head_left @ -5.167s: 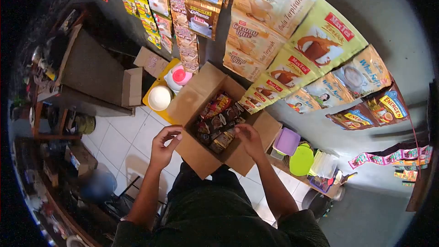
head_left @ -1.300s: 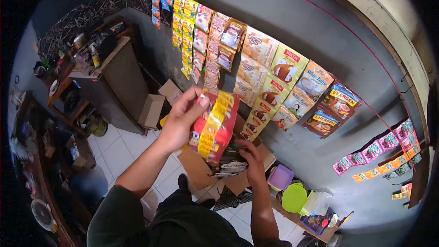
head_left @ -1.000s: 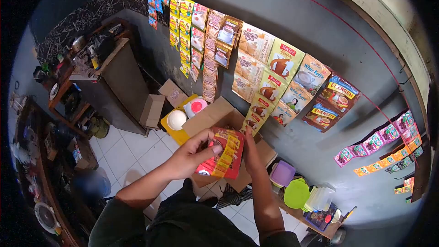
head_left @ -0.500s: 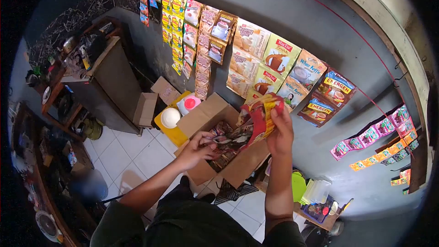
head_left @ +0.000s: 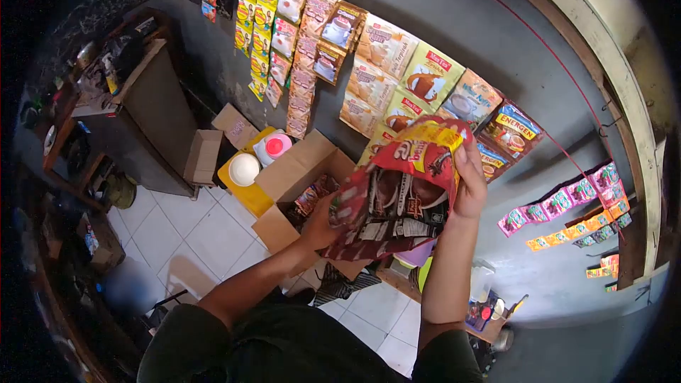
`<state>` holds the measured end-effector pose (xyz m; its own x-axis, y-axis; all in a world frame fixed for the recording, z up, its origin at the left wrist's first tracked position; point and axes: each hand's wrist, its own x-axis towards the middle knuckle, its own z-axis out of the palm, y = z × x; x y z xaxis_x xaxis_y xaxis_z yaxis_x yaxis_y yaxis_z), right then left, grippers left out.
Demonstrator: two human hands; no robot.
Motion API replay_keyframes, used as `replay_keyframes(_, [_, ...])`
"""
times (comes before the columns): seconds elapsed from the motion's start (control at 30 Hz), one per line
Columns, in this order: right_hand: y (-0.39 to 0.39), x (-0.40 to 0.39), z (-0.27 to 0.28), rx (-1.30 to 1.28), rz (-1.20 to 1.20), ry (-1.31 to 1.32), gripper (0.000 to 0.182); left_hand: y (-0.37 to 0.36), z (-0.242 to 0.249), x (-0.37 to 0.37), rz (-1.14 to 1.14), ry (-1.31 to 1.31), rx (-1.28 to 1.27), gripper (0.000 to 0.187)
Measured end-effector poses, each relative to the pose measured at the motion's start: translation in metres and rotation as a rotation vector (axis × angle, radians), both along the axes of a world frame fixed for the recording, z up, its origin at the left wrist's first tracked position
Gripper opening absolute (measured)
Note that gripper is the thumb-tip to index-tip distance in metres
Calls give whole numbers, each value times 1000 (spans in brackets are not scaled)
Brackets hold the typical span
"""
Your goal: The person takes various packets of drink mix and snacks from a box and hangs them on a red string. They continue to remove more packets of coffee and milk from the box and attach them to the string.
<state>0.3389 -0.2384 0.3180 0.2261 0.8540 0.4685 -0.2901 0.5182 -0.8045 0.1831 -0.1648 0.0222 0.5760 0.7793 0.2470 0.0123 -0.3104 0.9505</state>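
A large red and yellow bag (head_left: 418, 156) is held up in front of me, its open mouth facing me. Inside lie dark sachets (head_left: 401, 202) printed with brown pictures. My right hand (head_left: 469, 181) grips the bag's upper right edge, thumb on the near side. At the bag's lower left side is my left hand (head_left: 320, 230), closed on it, its fingers partly hidden and blurred. Behind and below, a cardboard box (head_left: 301, 163) stands with flaps open; more colourful packets (head_left: 312, 195) show inside it.
Strips of drink sachets (head_left: 376, 50) hang along the grey wall ahead, smaller strips (head_left: 557, 198) to the right. Left of the box are a yellow container (head_left: 245, 191) and a white bowl (head_left: 244, 169). A brown cabinet (head_left: 152, 120) stands farther left on white floor tiles (head_left: 191, 227).
The red bag has come up out of the box area and moved right, with its opening turned towards me. My left hand has shifted to the bag's side. The view has moved slightly.
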Motion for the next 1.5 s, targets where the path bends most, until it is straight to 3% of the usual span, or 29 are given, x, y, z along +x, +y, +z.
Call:
replay_keyframes(0.03, [2, 0, 2, 6, 41, -4, 43, -1, 4, 4, -69, -39, -52, 83])
replay_keyframes(0.07, [2, -5, 6, 16, 87, 41, 42, -1, 3, 10, 22, -85, -48, 62])
replay_keyframes(0.1, [1, -8, 7, 14, 79, 44, 42, 3, 3, 12, 14, -81, -50, 62])
replay_keyframes(0.17, [1, -11, 12, -12, 107, 44, 40, 19, 8, 17, 121, 77, -521, 35])
replay_keyframes(0.2, [1, -15, 17, -10, 91, 16, 39, 30, -6, 13, 73, -57, -467, 23])
replay_keyframes(0.23, [1, -14, 18, -8, 96, 15, 39, 37, -21, 10, 78, -59, -464, 23])
replay_keyframes(0.3, [-2, -11, 17, -6, 16, 10, 39, 49, -21, -4, 192, -303, -540, 22])
replay_keyframes(0.37, [-1, -10, 20, 16, 0, -6, 41, 70, -21, -36, 179, -286, -459, 22])
replay_keyframes(0.47, [6, -21, 39, -12, -46, -63, 40, 107, -3, -80, 421, -442, -432, 23])
replay_keyframes(0.5, [12, -33, 50, -49, -123, -90, 36, 121, 19, -95, 453, -481, -375, 24])
replay_keyframes(0.57, [34, -45, 66, -42, -3, -80, 29, 145, 68, -118, 479, -623, -288, 24])
replay_keyframes(0.67, [67, -83, 102, 3, -15, -177, 24, 164, 158, -154, 568, -670, -141, 23])
replay_keyframes(0.77, [102, -122, 135, 88, 21, -216, 24, 190, 213, -211, 581, -708, 114, 26])
replay_keyframes(0.9, [137, -170, 176, 253, 7, -278, 23, 209, 275, -295, 612, -728, 266, 30])
replay_keyframes(0.97, [158, -188, 182, 322, 162, -177, 24, 216, 295, -336, 637, -646, 289, 29])
replay_keyframes(1.17, [186, -252, 149, 381, 76, -105, 31, 251, 312, -422, 692, -520, 479, 23])
replay_keyframes(1.23, [184, -270, 132, 333, 102, -57, 30, 266, 312, -435, 656, -569, 432, 19])
replay_keyframes(1.3, [182, -286, 116, 334, 64, -60, 34, 280, 308, -445, 609, -513, 618, 17])
replay_keyframes(1.37, [179, -292, 94, 242, 61, -33, 45, 288, 305, -448, 588, -516, 623, 15])
replay_keyframes(1.43, [186, -307, 78, 286, -109, -117, 47, 295, 304, -442, 519, -604, 491, 15])
replay_keyframes(1.5, [196, -315, 64, 232, -79, -77, 48, 312, 304, -433, 574, -510, 637, 7])
